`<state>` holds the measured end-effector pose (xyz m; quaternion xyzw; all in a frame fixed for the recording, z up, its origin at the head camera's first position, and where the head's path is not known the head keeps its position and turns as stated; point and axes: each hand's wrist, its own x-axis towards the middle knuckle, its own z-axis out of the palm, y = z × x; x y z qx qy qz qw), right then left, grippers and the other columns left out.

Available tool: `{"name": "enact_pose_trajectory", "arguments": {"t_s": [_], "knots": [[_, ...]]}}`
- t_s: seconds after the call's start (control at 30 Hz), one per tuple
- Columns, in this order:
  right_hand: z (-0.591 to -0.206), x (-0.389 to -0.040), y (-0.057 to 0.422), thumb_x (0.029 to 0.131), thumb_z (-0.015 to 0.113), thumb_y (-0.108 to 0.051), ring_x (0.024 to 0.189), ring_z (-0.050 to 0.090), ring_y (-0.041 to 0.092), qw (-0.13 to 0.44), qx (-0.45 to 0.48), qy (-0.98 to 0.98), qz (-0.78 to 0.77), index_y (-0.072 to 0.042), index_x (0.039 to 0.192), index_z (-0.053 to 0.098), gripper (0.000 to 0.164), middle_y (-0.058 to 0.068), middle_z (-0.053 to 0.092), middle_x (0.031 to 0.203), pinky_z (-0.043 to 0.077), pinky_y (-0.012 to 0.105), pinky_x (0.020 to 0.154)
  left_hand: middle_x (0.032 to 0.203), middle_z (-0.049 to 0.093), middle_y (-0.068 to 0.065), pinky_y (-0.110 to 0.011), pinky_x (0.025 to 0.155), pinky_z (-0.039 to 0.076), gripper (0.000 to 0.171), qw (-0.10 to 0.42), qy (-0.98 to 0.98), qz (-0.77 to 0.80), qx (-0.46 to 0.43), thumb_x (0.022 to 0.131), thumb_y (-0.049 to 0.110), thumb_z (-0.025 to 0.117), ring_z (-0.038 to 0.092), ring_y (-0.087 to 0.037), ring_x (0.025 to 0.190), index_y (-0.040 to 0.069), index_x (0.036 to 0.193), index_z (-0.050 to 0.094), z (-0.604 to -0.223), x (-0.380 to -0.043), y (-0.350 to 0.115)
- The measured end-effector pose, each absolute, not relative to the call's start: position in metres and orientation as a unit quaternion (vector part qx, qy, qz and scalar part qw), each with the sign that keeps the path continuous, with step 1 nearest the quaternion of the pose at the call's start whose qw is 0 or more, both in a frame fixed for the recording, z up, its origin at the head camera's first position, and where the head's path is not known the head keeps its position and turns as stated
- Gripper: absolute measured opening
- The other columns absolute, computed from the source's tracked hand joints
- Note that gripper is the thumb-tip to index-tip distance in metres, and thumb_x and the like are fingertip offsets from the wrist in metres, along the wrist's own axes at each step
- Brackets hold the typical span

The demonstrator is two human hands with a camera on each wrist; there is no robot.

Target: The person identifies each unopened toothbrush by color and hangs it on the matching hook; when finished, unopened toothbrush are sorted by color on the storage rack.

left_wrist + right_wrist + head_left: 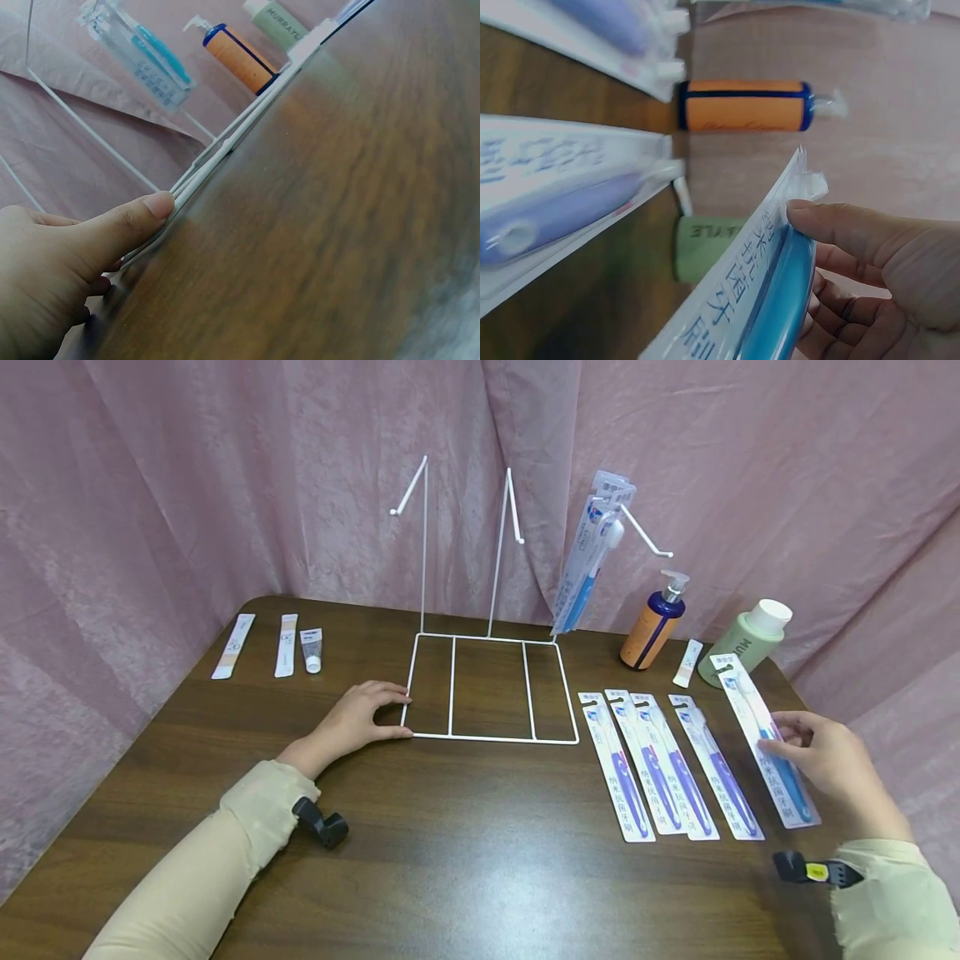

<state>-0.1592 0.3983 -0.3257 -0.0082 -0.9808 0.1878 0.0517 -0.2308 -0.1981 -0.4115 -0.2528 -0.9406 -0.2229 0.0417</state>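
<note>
My right hand pinches a packaged toothbrush with a blue handle, thumb along one edge; in the right wrist view the pack is tilted up off the table. My left hand holds the front left corner of a white wire display rack, its thumb on the front wire. On the rack's right hook hang packaged toothbrushes, at least one of them blue-handled. Several packs with purple handles, such as one toothbrush, lie side by side right of the rack. Its middle hook and left hook are bare.
An orange pump bottle, a small sachet and a green bottle stand or lie at the back right. Back left lie two sachets and a small grey tube. A pink curtain hangs behind the table.
</note>
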Motion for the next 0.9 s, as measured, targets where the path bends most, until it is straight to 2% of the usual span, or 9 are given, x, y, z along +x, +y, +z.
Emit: {"name": "enact_pose_trajectory", "arguments": {"t_s": [0.2, 0.27, 0.37, 0.47, 0.53, 0.67, 0.9], "knots": [[-0.307, -0.157, 0.385, 0.087, 0.071, -0.023, 0.061, 0.044, -0.01, 0.082, 0.009, -0.978, 0.193, 0.007, 0.119, 0.058, 0.046, 0.018, 0.066, 0.086, 0.039, 0.017, 0.051, 0.134, 0.058, -0.014, -0.057, 0.11, 0.032, 0.056, 0.043, -0.941, -0.22, -0.254, 0.079, 0.041, 0.076, 0.048, -0.035, 0.129, 0.007, 0.122, 0.065, -0.412, -0.232, -0.198], [-0.3, -0.156, 0.38, 0.086, 0.073, -0.022, 0.062, 0.044, -0.014, 0.096, 0.018, -0.975, 0.198, 0.006, 0.118, 0.059, 0.045, 0.017, 0.067, 0.086, 0.039, 0.015, 0.051, 0.134, 0.058, -0.013, -0.056, 0.11, 0.032, 0.056, 0.042, -0.941, -0.222, -0.253, 0.079, 0.041, 0.076, 0.048, -0.035, 0.129, 0.007, 0.122, 0.065, -0.411, -0.231, -0.198], [-0.291, -0.155, 0.373, 0.085, 0.074, -0.021, 0.064, 0.044, -0.019, 0.116, 0.028, -0.971, 0.206, 0.004, 0.117, 0.06, 0.043, -0.001, 0.066, 0.078, 0.04, 0.011, 0.053, 0.134, 0.058, -0.013, -0.056, 0.111, 0.032, 0.056, 0.04, -0.941, -0.222, -0.252, 0.079, 0.041, 0.076, 0.048, -0.035, 0.129, 0.007, 0.122, 0.065, -0.411, -0.231, -0.198], [-0.282, -0.156, 0.365, 0.084, 0.075, -0.021, 0.066, 0.043, -0.023, 0.135, 0.035, -0.967, 0.215, 0.002, 0.119, 0.06, 0.044, -0.022, 0.057, 0.076, 0.039, 0.008, 0.055, 0.134, 0.058, -0.013, -0.056, 0.11, 0.032, 0.056, 0.04, -0.942, -0.22, -0.251, 0.079, 0.041, 0.076, 0.048, -0.035, 0.129, 0.007, 0.122, 0.065, -0.411, -0.231, -0.198], [-0.277, -0.156, 0.358, 0.084, 0.074, -0.02, 0.066, 0.043, -0.024, 0.148, 0.034, -0.962, 0.227, 0.002, 0.121, 0.059, 0.046, -0.032, 0.05, 0.076, 0.039, 0.007, 0.055, 0.134, 0.058, -0.013, -0.057, 0.11, 0.032, 0.057, 0.041, -0.942, -0.219, -0.251, 0.079, 0.042, 0.076, 0.048, -0.035, 0.129, 0.007, 0.122, 0.065, -0.411, -0.231, -0.198], [-0.271, -0.155, 0.341, 0.085, 0.074, -0.018, 0.066, 0.045, -0.021, 0.175, 0.027, -0.949, 0.261, 0.002, 0.125, 0.055, 0.049, -0.035, 0.046, 0.079, 0.04, 0.005, 0.055, 0.134, 0.058, -0.013, -0.057, 0.11, 0.032, 0.057, 0.043, -0.942, -0.218, -0.253, 0.079, 0.042, 0.076, 0.048, -0.035, 0.129, 0.008, 0.122, 0.065, -0.411, -0.231, -0.198], [-0.262, -0.158, 0.309, 0.084, 0.074, -0.014, 0.068, 0.049, -0.017, 0.224, 0.03, -0.92, 0.32, 0.002, 0.126, 0.053, 0.05, -0.03, 0.049, 0.083, 0.042, 0.0, 0.061, 0.133, 0.059, -0.013, -0.058, 0.11, 0.032, 0.057, 0.045, -0.942, -0.218, -0.253, 0.078, 0.042, 0.076, 0.048, -0.035, 0.129, 0.007, 0.122, 0.065, -0.413, -0.231, -0.198]]}}
